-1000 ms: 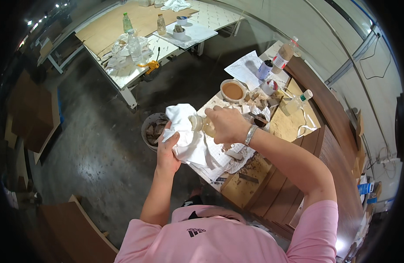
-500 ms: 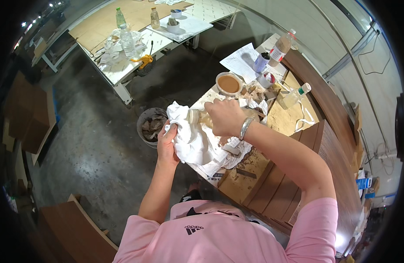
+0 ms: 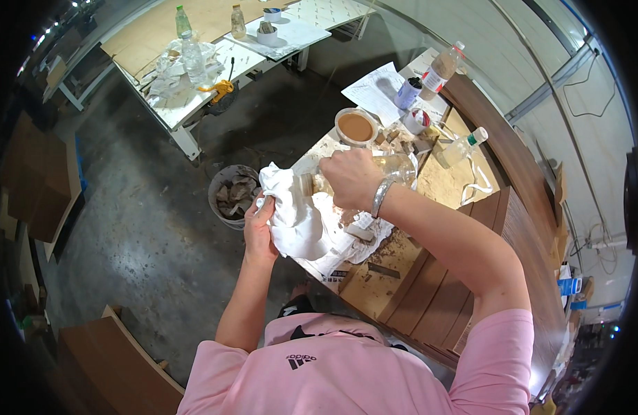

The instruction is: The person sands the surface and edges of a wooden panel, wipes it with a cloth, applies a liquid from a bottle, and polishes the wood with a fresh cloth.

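A bunched white cloth [image 3: 291, 225] hangs from my left hand [image 3: 261, 225], whose fingers and thumb pinch it near its left edge. My right hand [image 3: 350, 178] is wrapped round a clear bottle [image 3: 400, 168], held tipped on its side. The bottle's neck points left and meets the cloth, or lies right against it; I cannot tell which. Its base end shows to the right of my fist. Just beyond that hand, a round tub of brown liquid [image 3: 356, 127] stands on the workbench.
Stacked brown boards [image 3: 436, 290] lie on the bench's near right. Behind are another bottle [image 3: 462, 148], a brownish bottle [image 3: 442, 68], papers [image 3: 372, 93] and a purple can [image 3: 408, 93]. A bucket of crumpled waste [image 3: 234, 196] stands on the floor. A white-topped table [image 3: 177, 111] is farther off.
The bottle's base end has swung up and now shows beside my right fist. Both hands keep their hold. The whole view has shifted slightly.
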A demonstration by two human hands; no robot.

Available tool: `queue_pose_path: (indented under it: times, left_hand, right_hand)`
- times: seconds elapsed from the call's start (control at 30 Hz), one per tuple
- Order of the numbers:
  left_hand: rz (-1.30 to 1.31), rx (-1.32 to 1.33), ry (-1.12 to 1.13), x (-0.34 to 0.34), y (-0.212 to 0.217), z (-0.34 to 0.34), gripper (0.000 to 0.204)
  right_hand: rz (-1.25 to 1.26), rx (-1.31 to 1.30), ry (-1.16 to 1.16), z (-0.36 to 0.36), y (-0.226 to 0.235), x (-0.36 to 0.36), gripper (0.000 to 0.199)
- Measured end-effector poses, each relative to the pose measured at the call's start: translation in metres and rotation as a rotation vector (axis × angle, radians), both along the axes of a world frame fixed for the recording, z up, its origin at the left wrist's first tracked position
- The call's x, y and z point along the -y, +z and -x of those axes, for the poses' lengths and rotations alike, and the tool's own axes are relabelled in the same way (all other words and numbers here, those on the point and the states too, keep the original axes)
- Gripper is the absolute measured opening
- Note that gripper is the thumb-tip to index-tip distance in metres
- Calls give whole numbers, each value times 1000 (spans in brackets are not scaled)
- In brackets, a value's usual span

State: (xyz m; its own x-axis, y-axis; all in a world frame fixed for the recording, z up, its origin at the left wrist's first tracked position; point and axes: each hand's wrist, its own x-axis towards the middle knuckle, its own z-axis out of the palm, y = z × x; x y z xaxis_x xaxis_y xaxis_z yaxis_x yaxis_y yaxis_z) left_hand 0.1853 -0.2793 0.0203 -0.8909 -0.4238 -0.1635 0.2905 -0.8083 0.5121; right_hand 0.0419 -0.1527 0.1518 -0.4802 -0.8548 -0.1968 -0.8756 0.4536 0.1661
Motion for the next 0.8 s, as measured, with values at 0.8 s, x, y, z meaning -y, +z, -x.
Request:
queue_pose_path:
  times: [0.8]
  left_hand:
    - [133,48,34,30,2,-52,35]
  right_hand:
    - [1189,682,-463,82,-107,36,61]
